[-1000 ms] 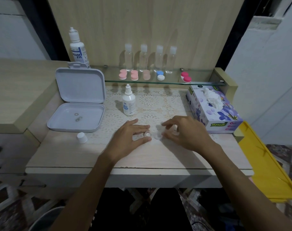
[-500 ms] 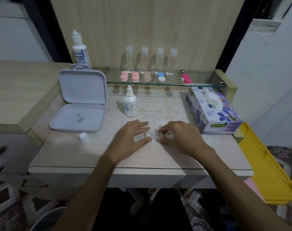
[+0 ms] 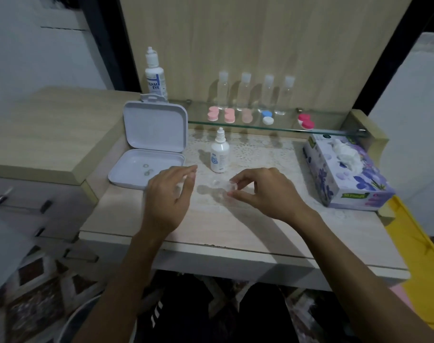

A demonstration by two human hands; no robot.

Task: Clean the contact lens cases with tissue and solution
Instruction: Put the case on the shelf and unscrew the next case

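Note:
My right hand (image 3: pixel 265 191) pinches a small clear contact lens case (image 3: pixel 227 188) between thumb and fingertips, just above the lace mat at the desk's middle. My left hand (image 3: pixel 168 196) hovers to its left, apart from the case. Its thumb and forefinger seem to pinch a small pale lid (image 3: pixel 191 175), which is blurred. An uncapped small white solution bottle (image 3: pixel 219 154) stands upright just behind the two hands. The purple floral tissue box (image 3: pixel 347 179) sits at the right with a tissue sticking out of its top.
An open white hinged box (image 3: pixel 149 164) holding two small rings lies at the left. A glass shelf (image 3: pixel 285 128) carries several coloured lens cases and clear bottles. A tall solution bottle (image 3: pixel 155 78) stands at the back left. A yellow bin (image 3: pixel 416 256) sits beyond the desk's right edge.
My left hand has lifted off the case and moved left, now covering the spot where the loose white cap stood. My right hand has picked the clear case up off the mat.

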